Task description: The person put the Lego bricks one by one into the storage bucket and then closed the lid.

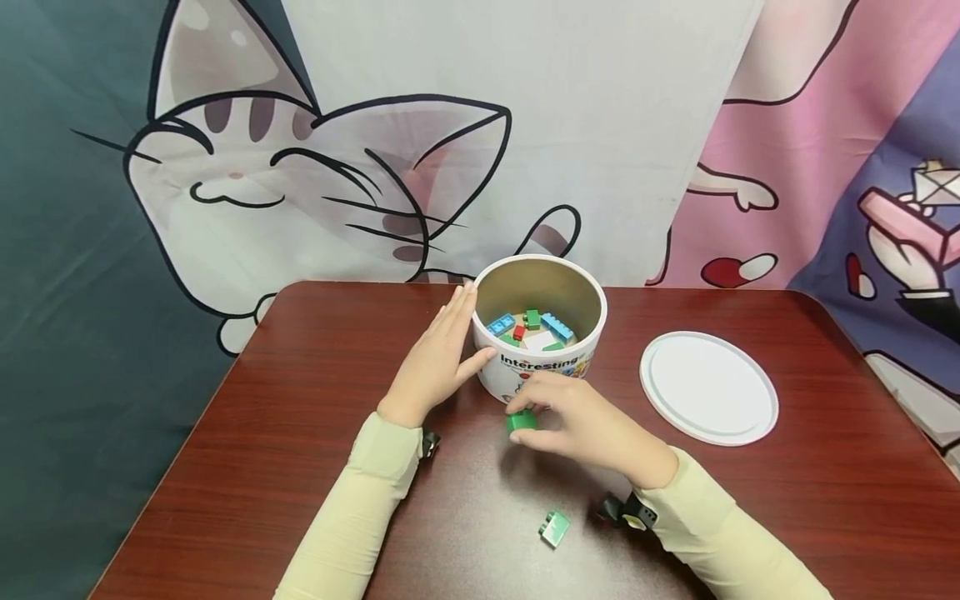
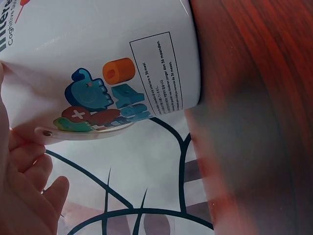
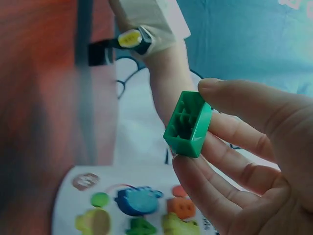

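Observation:
A green toy brick (image 1: 521, 421) is pinched between the thumb and fingers of my right hand (image 1: 573, 417), just in front of a white bucket (image 1: 491, 372). In the right wrist view the hollow underside of the green brick (image 3: 188, 122) faces the camera. My left hand (image 1: 435, 358) rests against the bucket's left side with its fingers straight. Inside the bucket lie several loose bricks, among them a blue brick (image 1: 557, 327) and a small red brick (image 1: 519, 332). Another brick, green and white (image 1: 554, 528), lies on the table nearer to me.
A round white lid (image 1: 708, 387) lies flat on the brown table (image 1: 300, 433) to the right of the bucket. Behind the table's far edge hangs a cloth backdrop (image 1: 600, 125) with cartoon cats.

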Demonstrator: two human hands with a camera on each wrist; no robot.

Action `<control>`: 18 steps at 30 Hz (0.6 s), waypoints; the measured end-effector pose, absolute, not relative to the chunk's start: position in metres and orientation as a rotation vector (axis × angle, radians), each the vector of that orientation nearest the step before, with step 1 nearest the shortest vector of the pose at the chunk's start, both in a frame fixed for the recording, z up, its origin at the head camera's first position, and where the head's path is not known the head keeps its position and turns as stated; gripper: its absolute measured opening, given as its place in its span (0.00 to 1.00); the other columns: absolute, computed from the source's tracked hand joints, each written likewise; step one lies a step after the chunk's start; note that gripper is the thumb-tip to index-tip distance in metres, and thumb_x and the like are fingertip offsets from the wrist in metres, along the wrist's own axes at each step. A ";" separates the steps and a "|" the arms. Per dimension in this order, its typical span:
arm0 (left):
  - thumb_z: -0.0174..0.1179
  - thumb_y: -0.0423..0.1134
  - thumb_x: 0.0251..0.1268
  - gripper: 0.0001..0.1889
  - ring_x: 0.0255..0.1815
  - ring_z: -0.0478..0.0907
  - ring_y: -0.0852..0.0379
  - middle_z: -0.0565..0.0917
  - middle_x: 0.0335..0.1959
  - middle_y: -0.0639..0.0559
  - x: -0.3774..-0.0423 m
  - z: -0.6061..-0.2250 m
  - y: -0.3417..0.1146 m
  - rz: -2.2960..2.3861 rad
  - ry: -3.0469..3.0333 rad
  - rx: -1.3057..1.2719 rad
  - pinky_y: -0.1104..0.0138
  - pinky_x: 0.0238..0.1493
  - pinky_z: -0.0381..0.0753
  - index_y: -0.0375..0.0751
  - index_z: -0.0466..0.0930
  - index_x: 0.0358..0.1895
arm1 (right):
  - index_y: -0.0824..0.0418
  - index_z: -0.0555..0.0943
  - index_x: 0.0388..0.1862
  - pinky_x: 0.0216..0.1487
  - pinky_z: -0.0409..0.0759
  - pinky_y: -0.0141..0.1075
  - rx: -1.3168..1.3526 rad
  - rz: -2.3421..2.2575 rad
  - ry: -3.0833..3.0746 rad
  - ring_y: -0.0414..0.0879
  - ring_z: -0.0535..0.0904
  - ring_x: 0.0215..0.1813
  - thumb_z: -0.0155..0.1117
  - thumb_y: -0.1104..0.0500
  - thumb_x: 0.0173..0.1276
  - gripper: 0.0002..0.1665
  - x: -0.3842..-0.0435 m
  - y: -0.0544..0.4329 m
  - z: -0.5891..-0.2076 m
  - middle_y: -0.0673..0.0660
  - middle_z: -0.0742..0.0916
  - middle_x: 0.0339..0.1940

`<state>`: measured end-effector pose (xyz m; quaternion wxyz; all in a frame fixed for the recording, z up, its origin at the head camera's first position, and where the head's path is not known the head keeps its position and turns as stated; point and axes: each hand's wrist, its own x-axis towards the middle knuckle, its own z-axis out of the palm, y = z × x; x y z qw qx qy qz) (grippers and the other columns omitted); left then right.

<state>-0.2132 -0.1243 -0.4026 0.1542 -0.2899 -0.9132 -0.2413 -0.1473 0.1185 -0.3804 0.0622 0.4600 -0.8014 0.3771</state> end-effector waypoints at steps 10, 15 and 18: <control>0.60 0.53 0.73 0.45 0.82 0.49 0.43 0.54 0.81 0.36 -0.213 -0.402 -0.124 -0.686 -2.588 -0.843 0.48 0.78 0.56 0.31 0.49 0.80 | 0.56 0.86 0.43 0.45 0.84 0.33 1.246 1.189 -2.327 0.40 0.83 0.42 0.80 0.65 0.55 0.16 -0.160 0.127 -0.352 0.46 0.87 0.40; 0.60 0.54 0.74 0.45 0.83 0.48 0.45 0.53 0.81 0.38 -0.213 -0.403 -0.124 -0.670 -2.604 -0.834 0.52 0.79 0.53 0.32 0.48 0.81 | 0.59 0.87 0.43 0.46 0.83 0.30 1.185 1.175 -2.255 0.41 0.83 0.41 0.82 0.67 0.52 0.18 -0.170 0.131 -0.339 0.48 0.87 0.41; 0.60 0.54 0.74 0.45 0.83 0.47 0.47 0.53 0.82 0.38 -0.213 -0.403 -0.124 -0.666 -2.607 -0.828 0.52 0.79 0.53 0.32 0.49 0.81 | 0.60 0.87 0.43 0.45 0.84 0.30 1.127 1.156 -2.279 0.40 0.83 0.41 0.81 0.66 0.54 0.17 -0.177 0.132 -0.332 0.49 0.88 0.41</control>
